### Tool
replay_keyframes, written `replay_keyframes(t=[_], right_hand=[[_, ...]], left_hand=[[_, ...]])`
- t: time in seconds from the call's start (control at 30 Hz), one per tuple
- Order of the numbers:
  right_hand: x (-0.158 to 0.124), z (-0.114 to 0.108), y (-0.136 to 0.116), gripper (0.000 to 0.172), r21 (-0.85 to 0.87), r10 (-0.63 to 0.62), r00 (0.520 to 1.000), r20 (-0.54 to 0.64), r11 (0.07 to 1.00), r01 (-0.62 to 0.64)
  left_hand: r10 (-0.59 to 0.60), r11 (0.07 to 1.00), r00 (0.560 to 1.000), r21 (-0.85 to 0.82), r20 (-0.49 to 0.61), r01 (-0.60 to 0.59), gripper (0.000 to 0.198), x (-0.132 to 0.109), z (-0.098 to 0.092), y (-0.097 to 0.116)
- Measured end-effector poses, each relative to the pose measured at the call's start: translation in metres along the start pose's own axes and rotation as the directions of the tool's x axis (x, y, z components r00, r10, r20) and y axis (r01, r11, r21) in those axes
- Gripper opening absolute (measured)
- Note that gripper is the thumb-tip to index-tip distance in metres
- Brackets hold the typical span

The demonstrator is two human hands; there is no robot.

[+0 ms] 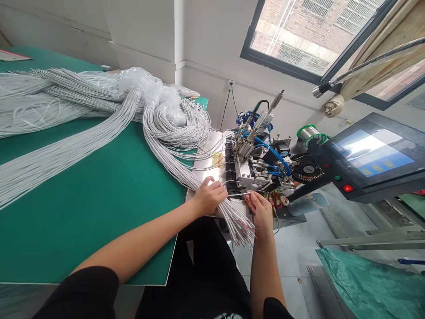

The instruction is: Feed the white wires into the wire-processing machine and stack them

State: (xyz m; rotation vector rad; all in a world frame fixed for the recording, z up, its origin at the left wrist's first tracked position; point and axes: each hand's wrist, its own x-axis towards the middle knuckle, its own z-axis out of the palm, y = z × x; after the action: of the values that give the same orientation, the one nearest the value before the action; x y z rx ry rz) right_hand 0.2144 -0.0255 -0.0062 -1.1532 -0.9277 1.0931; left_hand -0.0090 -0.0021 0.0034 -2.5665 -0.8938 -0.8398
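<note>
My left hand (208, 196) is closed over a thick bundle of thin grey cables (172, 164) at the edge of the green table (83, 199), and it pinches a single cable (237, 194) running to the right. My right hand (260, 209) pinches the stripped end of that same cable, just in front of a small soldering machine (257, 164) with blue air hoses. The loose cable ends (241, 228), with red and white inner wires, hang off the table edge between my hands.
Big heaps of grey cable (66, 97) and clear plastic wrap (146, 84) cover the table's far side. A touch-screen control box (373, 155) with a red button, a small fan (307, 168) and a solder spool (308, 133) stand right of the machine. A window is above.
</note>
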Motion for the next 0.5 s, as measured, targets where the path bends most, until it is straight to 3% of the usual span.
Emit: replay_keyframes(t=[0.2, 0.37, 0.5], right_hand=[[0.008, -0.011, 0.001, 0.031, -0.124, 0.071, 0.996, 0.047, 0.990, -0.065], [0.012, -0.014, 0.005, 0.032, -0.456, -0.075, 0.996, 0.056, 0.885, 0.092], [0.015, -0.011, 0.006, 0.032, -0.534, -0.128, 0.989, 0.067, 0.833, 0.144]], left_hand=[[-0.021, 1.000, 0.999, -0.003, 0.026, 0.021, 0.023, 0.001, 0.001, 0.001], [-0.023, 1.000, 1.000, -0.003, 0.013, 0.023, 0.034, 0.000, -0.002, 0.001], [-0.036, 0.999, 0.999, 0.007, 0.022, 0.036, 0.030, 0.001, -0.002, 0.002]])
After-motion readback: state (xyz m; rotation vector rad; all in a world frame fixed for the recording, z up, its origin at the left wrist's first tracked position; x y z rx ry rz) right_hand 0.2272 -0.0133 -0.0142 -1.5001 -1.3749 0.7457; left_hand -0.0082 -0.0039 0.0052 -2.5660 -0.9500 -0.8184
